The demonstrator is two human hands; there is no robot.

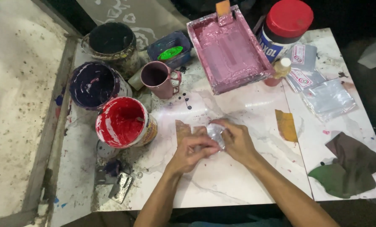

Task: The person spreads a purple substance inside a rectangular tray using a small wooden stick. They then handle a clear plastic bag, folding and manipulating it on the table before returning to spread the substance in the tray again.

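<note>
While both hands, left (192,152) and right (237,141), pinch a clear packet (215,133) near the table's (221,180) front edge, firm, steady grips seem wise beside the red paint (122,122).

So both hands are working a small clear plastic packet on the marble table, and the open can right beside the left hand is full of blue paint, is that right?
Not quite. In the head view the open can beside the left hand holds red paint, not blue. The rest stands: both hands, the right hand too, work a small clear plastic packet on the marble table.
</note>
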